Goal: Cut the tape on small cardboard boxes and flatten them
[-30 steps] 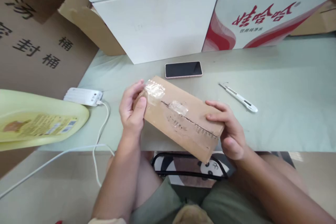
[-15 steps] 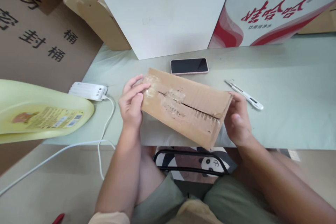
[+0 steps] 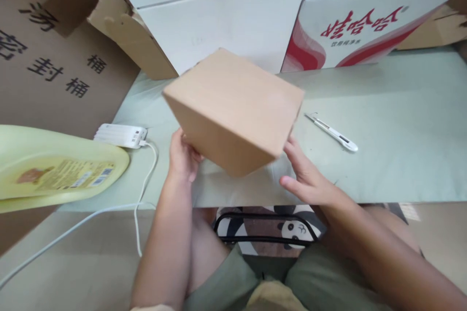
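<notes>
A brown cardboard box [image 3: 237, 102] is held tilted above the table, a plain face upward and a lower edge toward me. My left hand [image 3: 182, 158] grips its lower left side, with the fingertips partly hidden under the box. At the lower right corner, my right hand [image 3: 304, 175] touches the box with its fingers stretched out and its thumb apart. To the right of the box lies a white utility knife [image 3: 332, 132] on the pale green tablecloth. The taped, torn face is out of sight.
A white power bank [image 3: 120, 136] with a cable lies at the left, beside a yellow bottle [image 3: 62, 167]. White cartons [image 3: 233, 24] and a red-and-white carton [image 3: 346, 24] line the back. A large brown carton [image 3: 54, 68] stands left. The table [image 3: 401, 155] ends near my knees.
The box has been turned over, so its taped, torn face has gone from view and a plain face shows. It sits higher and now hides the phone. My right hand's fingers have spread.
</notes>
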{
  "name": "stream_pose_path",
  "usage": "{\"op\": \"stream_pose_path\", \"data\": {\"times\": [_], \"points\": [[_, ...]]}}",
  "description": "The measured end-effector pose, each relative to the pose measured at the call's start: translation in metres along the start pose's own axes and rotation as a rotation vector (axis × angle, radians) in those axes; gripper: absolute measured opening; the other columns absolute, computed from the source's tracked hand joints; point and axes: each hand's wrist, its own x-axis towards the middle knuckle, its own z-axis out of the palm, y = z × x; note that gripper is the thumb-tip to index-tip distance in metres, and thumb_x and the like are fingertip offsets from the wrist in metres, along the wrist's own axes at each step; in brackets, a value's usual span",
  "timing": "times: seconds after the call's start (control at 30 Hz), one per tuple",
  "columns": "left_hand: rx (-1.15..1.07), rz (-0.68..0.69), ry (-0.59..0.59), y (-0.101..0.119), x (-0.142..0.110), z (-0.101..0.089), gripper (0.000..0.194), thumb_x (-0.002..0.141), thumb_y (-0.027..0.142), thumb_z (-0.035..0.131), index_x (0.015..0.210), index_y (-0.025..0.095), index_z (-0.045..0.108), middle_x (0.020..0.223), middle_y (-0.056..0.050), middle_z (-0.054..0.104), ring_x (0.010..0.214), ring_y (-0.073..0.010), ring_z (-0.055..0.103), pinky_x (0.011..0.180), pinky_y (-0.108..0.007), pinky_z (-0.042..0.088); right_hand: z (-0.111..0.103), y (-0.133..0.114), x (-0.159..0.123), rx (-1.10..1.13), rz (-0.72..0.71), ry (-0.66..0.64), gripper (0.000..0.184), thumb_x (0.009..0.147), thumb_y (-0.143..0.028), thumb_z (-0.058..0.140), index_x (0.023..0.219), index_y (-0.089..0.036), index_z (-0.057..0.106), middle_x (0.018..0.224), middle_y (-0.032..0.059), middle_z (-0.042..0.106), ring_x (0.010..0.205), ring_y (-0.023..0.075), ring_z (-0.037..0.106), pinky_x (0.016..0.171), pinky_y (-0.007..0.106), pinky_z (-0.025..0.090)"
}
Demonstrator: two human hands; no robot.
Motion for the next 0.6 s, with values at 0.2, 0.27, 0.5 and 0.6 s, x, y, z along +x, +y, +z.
{"op": "stream_pose_path", "data": {"times": [0.2,0.27,0.5,0.6], "points": [[0.281,-0.395,-0.571,-0.003,-0.022,0.012,0.103,0.069,0.105,0.037,0.103,0.014,0.074,0.072,-0.014,0.076,0.065,-0.0267,0.072,0.052,-0.03,0.051,-0.011,-0.008,0.003,-0.004,-0.023,0.214,0.062,0.101,-0.052,0.059,0.159,-0.041,0.041,0.181,-0.003,0.014,0.168,0.0303,0.009,0.135,0.059,0.021],[0.429,-0.49,-0.701,-0.001,-0.027,0.013,0.106,0.066,0.107,0.04,0.105,0.015,0.075,0.084,-0.017,0.08,0.068,-0.027,0.074,0.052,-0.029,0.049,-0.016,-0.008,0.001,0.076,0.049,0.273,0.058,0.101,-0.054,0.06,0.155,-0.04,0.045,0.176,0.0009,0.031,0.165,0.0295,0.024,0.134,0.056,0.028],[0.699,-0.208,-0.325,0.007,-0.024,0.007,0.043,0.085,0.061,0.061,0.083,0.019,0.07,0.078,-0.008,0.076,0.064,-0.0211,0.069,0.051,-0.027,0.04,-0.018,-0.004,-0.002,0.233,0.193,0.167,0.043,0.1,-0.054,0.064,0.137,-0.033,0.065,0.159,0.0075,0.058,0.153,0.0292,0.05,0.126,0.052,0.042],[0.435,0.412,0.129,0.001,-0.019,0.007,0.032,0.086,0.055,0.063,0.1,0.026,0.069,0.102,-0.006,0.076,0.093,-0.0231,0.073,0.071,-0.032,0.055,-0.011,-0.006,0.001,0.249,0.194,0.15,0.04,0.1,-0.053,0.062,0.135,-0.035,0.066,0.154,0.0061,0.062,0.15,0.0284,0.053,0.125,0.053,0.042]]}}
